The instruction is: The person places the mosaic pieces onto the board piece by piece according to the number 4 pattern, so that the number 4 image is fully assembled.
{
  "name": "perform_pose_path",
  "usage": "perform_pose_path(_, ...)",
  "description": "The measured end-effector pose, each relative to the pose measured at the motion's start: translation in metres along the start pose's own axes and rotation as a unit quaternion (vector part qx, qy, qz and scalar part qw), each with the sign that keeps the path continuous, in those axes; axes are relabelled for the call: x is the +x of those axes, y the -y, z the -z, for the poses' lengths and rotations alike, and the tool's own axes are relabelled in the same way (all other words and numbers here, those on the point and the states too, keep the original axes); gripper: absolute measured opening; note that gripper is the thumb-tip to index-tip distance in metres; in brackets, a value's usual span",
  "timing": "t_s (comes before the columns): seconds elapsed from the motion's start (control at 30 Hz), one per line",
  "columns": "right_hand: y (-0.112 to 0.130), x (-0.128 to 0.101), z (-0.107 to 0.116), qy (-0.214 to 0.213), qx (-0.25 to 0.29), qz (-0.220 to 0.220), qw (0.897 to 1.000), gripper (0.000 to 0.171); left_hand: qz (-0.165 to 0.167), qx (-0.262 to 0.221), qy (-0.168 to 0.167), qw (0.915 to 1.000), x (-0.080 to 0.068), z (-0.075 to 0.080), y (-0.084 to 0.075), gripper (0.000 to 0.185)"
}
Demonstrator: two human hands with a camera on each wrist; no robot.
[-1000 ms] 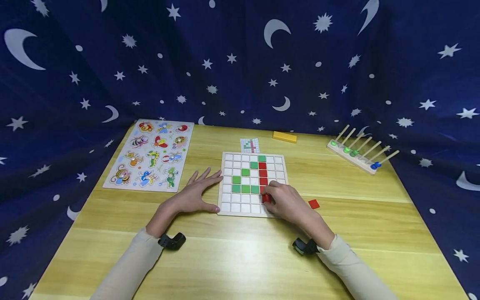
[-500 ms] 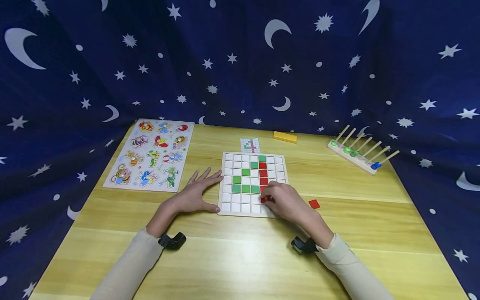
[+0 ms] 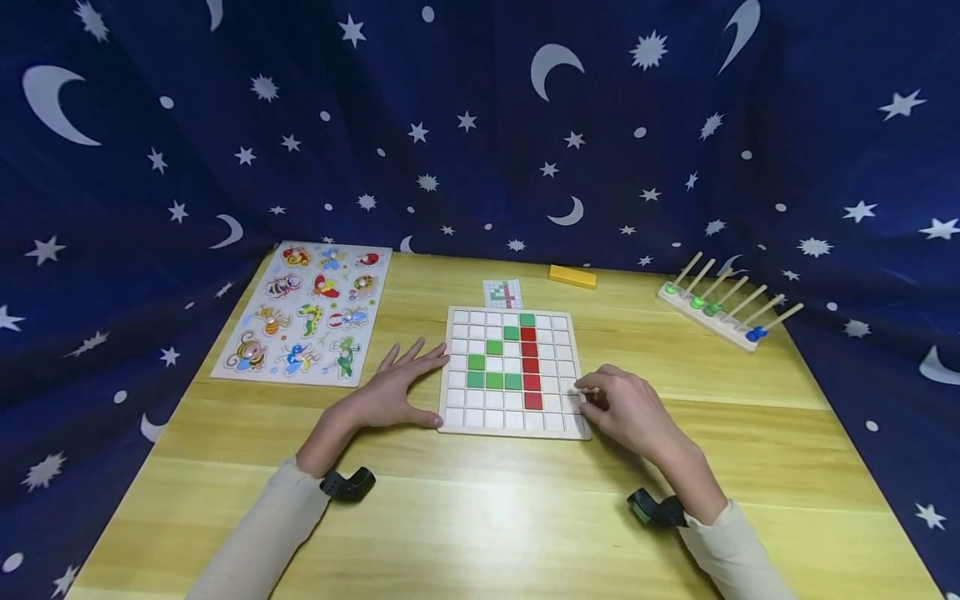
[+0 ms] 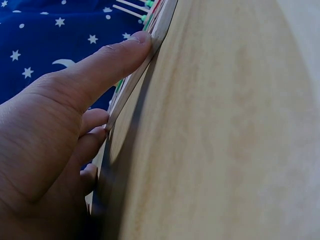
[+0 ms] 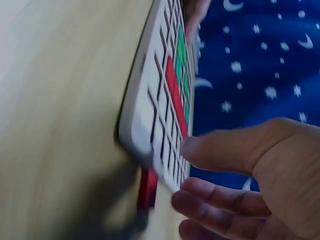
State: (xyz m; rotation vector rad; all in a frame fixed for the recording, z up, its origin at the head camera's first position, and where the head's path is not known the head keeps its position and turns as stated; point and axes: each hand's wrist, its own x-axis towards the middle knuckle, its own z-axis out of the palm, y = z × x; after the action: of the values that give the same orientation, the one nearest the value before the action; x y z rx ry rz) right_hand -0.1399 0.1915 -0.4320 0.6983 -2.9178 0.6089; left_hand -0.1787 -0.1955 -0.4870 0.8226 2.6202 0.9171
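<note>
A white grid board (image 3: 491, 418) with a pale wooden rim lies on the table. Green tiles (image 3: 493, 347) form a slanted line and a row on it, beside a column of red tiles (image 3: 530, 365). My left hand (image 3: 388, 392) spreads along the board's left edge, thumb on the near corner, as the left wrist view confirms. Over the right edge hovers my right hand (image 3: 626, 408), thumb and fingers apart with nothing between them. Below those fingers, in the right wrist view, a loose red tile (image 5: 147, 189) lies beside the board; the hand hides it in the head view.
Behind the board lies a small pattern card (image 3: 502, 293), with a yellow block (image 3: 572, 277) further back. An insect puzzle board (image 3: 300, 315) lies at left. At back right stands a peg rack (image 3: 705, 317) with green and blue beads. A starry blue cloth (image 3: 450, 75) hangs behind.
My right hand let go of the red tile, which now lies flat at the bottom of the red column, and moved right to the board's edge. The left hand stayed in place.
</note>
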Motion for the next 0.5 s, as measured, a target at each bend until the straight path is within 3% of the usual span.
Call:
perform_pose_path(0.3,-0.028,-0.026,0.023,0.026,-0.047,-0.093,0.994,0.032,0.0,0.002,0.002,1.0,0.002,-0.001,0.001,0.103)
perform_pose_path(0.5,-0.032,-0.03,0.025,0.044,-0.062,-0.121,0.99,0.029,0.003,0.007,-0.002,1.0,0.001,-0.002,0.003,0.103)
